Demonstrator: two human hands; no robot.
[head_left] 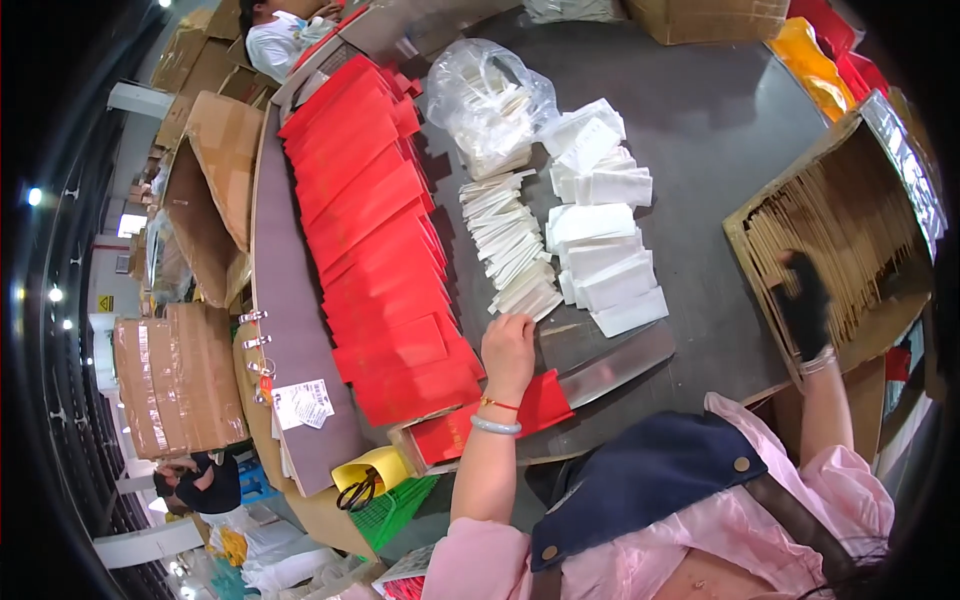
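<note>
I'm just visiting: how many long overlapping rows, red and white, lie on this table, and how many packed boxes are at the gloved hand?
Red row: 1
White rows, a narrower row near the left hand and a wider row: 2
Packed box at the gloved right hand: 1
Total: 4

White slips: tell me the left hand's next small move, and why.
I'd probably have the left hand pinch the nearest white slip: its fingertips are right by that end of the narrow row, though contact is unclear, while the gloved right hand is away at the carton.
</note>
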